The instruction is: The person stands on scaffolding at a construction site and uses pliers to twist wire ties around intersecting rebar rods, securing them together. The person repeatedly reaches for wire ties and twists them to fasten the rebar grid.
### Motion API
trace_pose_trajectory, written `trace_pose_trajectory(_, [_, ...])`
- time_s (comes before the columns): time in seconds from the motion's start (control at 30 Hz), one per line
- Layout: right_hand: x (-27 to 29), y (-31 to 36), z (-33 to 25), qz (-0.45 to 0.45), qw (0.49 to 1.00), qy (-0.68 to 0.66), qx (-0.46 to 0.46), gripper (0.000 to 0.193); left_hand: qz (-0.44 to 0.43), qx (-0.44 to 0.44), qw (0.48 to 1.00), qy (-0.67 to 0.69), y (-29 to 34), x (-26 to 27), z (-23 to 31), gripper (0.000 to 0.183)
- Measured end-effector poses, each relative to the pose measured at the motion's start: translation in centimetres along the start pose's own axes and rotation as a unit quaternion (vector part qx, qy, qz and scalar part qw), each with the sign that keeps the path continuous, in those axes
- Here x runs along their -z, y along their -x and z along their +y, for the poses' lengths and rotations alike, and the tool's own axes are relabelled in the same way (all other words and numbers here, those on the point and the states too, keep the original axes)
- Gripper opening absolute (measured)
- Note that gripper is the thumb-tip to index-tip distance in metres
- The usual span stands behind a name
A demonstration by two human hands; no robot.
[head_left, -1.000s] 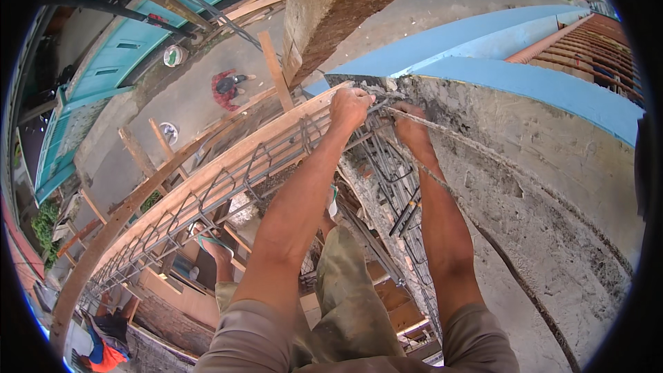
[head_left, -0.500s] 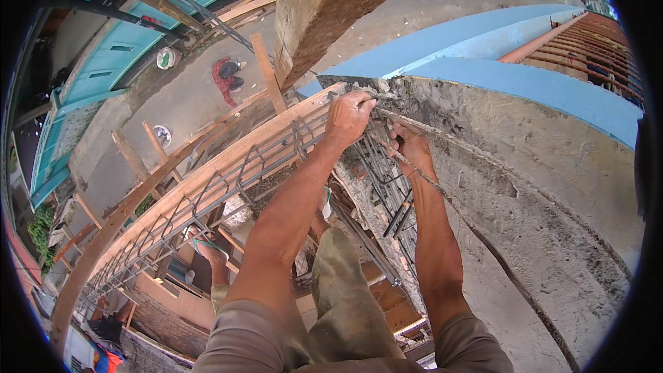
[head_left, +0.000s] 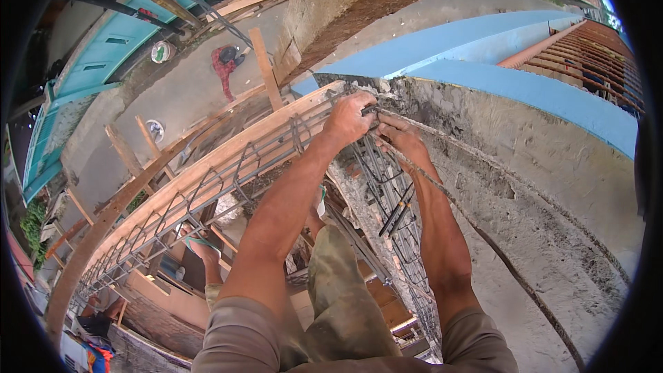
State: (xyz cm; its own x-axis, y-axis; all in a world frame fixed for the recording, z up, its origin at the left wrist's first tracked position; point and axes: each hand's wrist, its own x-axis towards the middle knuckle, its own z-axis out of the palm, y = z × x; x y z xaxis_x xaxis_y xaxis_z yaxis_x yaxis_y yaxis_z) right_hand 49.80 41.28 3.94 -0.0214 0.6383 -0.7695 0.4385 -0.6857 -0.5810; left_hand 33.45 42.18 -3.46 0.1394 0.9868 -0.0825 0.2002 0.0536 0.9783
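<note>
My left hand point(head_left: 349, 120) is closed at the corner where the steel bars meet, its fingertips around something that I cannot make out. Close beside it, my right hand point(head_left: 404, 141) has its fingers bent round a thin steel rod point(head_left: 442, 190), which curves away to the lower right. The two hands' fingertips nearly meet. Below them, a pair of pincers point(head_left: 396, 217) with dark, orange-banded handles rests on a rebar cage point(head_left: 407, 252). A second rebar cage point(head_left: 238, 179) runs left from my left hand, along a wooden formwork board point(head_left: 207, 159).
A rough cement wall point(head_left: 525, 166) lies to the right, with a blue ledge point(head_left: 449, 48) beyond. A concrete post point(head_left: 331, 10) rises just ahead. Far below, a person in red point(head_left: 224, 72) is on the street near a bucket point(head_left: 162, 52). My feet stand among timber and bars.
My right hand has moved up and inward, closer to the left hand. The left hand stays at the corner, slightly lower. The whole view has shifted a little.
</note>
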Motion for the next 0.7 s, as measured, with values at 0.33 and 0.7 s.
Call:
trace_pose_trajectory(0.33, [1.0,2.5,-3.2,-0.052,0.976,0.161,0.138,0.028,0.037,-0.088,0.992,-0.081,0.5,-0.8,0.1,0.025])
trace_pose_trajectory(0.7, [-2.9,19.6,-2.3,0.171,0.842,0.404,0.313,0.03,0.029,-0.047,0.998,0.011,0.7,0.0,-0.5,0.014])
